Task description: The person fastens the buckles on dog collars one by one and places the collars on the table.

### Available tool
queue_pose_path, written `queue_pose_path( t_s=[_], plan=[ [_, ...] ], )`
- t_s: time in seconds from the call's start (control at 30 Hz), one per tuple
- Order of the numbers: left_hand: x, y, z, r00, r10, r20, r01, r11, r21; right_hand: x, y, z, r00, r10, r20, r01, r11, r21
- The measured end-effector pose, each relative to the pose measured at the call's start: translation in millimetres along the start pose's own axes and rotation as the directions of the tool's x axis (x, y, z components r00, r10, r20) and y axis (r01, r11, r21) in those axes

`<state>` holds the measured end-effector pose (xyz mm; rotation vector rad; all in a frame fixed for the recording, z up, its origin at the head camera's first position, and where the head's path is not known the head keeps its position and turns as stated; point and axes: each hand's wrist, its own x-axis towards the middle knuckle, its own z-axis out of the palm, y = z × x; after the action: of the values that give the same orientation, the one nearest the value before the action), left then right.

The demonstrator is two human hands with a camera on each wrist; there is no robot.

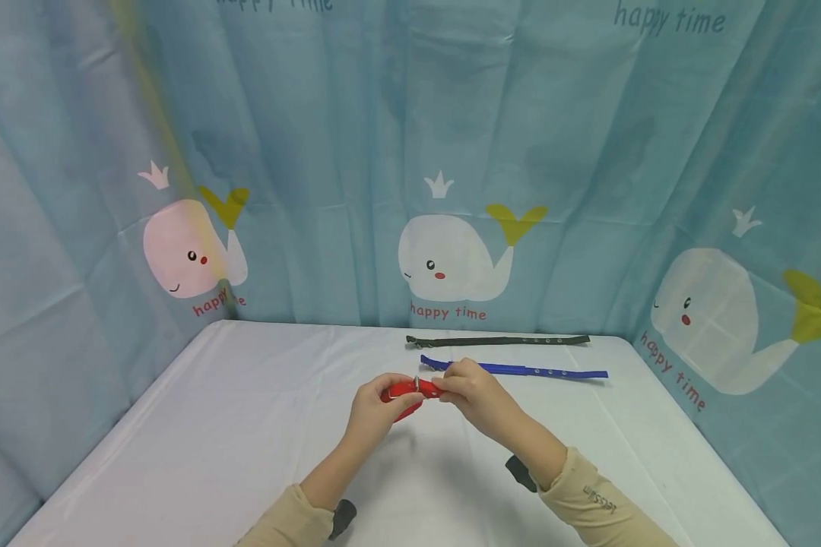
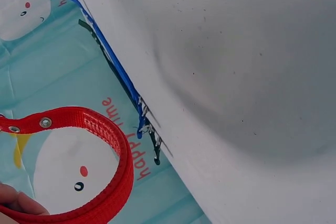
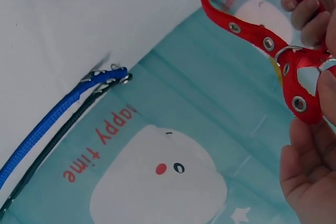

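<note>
Both hands hold a red pet collar [image 1: 407, 389] up in front of the body, over the table. My left hand [image 1: 372, 414] grips the looped band, thumb in front. With thumb and fingers, my right hand [image 1: 480, 401] pinches the collar's strap end. In the right wrist view the eyeleted strap runs through a metal ring [image 3: 283, 52], and its end eyelet [image 3: 299, 103] sits by the right fingertips. The buckle is mostly hidden behind the fingers there. The left wrist view shows the band [image 2: 123, 166] curved into a wide loop.
A blue collar [image 1: 506, 369] lies flat beyond the right hand, with a black collar [image 1: 492, 341] behind it near the back edge. Both have eyelets toward the right. A white cloth covers the table [image 1: 198, 433]. A blue whale-print curtain [image 1: 356, 251] surrounds the back and sides.
</note>
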<state>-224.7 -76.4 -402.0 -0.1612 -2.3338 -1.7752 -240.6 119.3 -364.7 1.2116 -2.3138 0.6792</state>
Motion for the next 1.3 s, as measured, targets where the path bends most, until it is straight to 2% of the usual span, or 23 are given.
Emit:
queue_pose_path(
  t_s=[0.2, 0.57, 0.8, 0.9, 1.0, 1.17, 1.3],
  plan=[
    [-0.9, -0.1, -1.2, 1.000, 0.027, 0.014, -0.027, 1.000, 0.016, -1, 3, 3.0, 0.997, -0.070, -0.029, 0.069, 0.997, -0.024],
    [-3.4, -1.3, -3.0, 0.998, 0.063, 0.023, -0.063, 0.998, -0.011, -2, 4, 6.7, 0.986, -0.137, -0.093, 0.138, 0.990, -0.003],
    [-4.3, -0.2, -4.2, 0.997, 0.063, 0.040, -0.062, 0.997, -0.036, -1, 6, 10.7, 0.979, -0.165, -0.123, 0.165, 0.986, -0.007],
    [-4.5, -0.2, -4.6, 0.997, 0.070, 0.036, -0.069, 0.997, -0.038, 0, 4, 11.0, 0.982, -0.149, -0.118, 0.150, 0.989, -0.004],
    [-4.3, 0.1, -4.7, 0.997, 0.070, 0.033, -0.068, 0.996, -0.049, 1, 2, 11.2, 0.990, -0.094, -0.108, 0.097, 0.995, 0.024],
    [-3.8, 0.1, -4.7, 0.998, 0.055, 0.032, -0.053, 0.995, -0.079, 1, 2, 13.3, 0.993, 0.041, -0.114, -0.027, 0.992, 0.123],
    [-4.3, 0.8, -5.0, 0.999, 0.045, 0.018, -0.043, 0.995, -0.088, -2, 4, 15.0, 0.987, 0.093, -0.129, -0.063, 0.973, 0.221]
  ],
)
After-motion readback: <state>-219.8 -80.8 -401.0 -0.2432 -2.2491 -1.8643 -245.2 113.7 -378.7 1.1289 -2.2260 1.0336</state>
